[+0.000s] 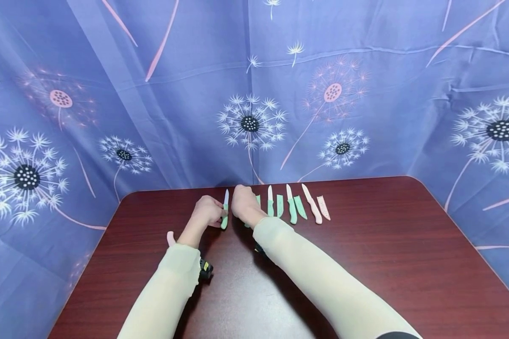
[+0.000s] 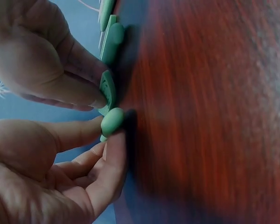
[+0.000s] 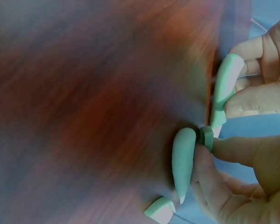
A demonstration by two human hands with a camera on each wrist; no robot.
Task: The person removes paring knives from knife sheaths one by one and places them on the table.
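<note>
My left hand pinches the green handle of a small knife, whose pale blade points toward the back of the table. Close to its right, my right hand pinches a green blade sheath between thumb and fingers. In the left wrist view the sheath sits right by the knife handle; I cannot tell whether they touch. Another green knife handle lies beside my right fingers, largely hidden by that hand in the head view. A further green sheath shows just past it.
Rightward along the back edge lie a green knife, a green sheath, another green knife, another green sheath, a pink knife and a pink sheath. Something pink peeks out by my left wrist. A blue curtain hangs behind.
</note>
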